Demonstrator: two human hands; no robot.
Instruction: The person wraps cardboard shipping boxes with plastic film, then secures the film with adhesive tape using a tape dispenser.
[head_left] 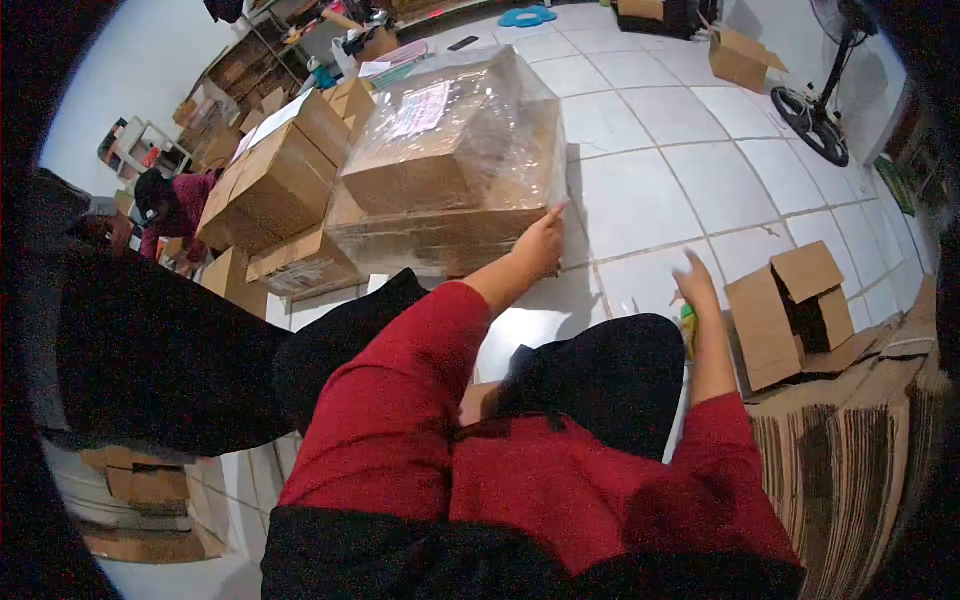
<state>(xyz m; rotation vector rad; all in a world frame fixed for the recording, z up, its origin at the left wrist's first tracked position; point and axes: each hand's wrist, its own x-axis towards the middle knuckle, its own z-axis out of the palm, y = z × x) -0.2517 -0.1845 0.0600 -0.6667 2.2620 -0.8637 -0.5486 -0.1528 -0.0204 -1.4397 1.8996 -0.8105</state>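
Observation:
My left hand (pixel 540 246) is at the near right corner of a large cardboard package (pixel 440 228), touching its edge. The index finger points out past the corner and the other fingers are curled; what they hold, if anything, is hidden. Clear plastic wrap (pixel 500 110) covers the package and a smaller box (pixel 410 183) on top, which bears a printed label (pixel 422 110). Off to the right, my right hand (pixel 697 283) hangs over the floor tiles, slightly blurred, thumb and forefinger stretched apart. Beside that wrist is a small green and yellow thing (pixel 688 322), partly hidden.
Left of the package stand several cardboard boxes (pixel 275 180), with another person (pixel 185 205) behind them. An open carton (pixel 790 315) lies beside stacked flat cardboard (pixel 850 450) on the right. Farther off are a fan stand (pixel 822 100), a small open box (pixel 740 58) and a phone (pixel 463 43).

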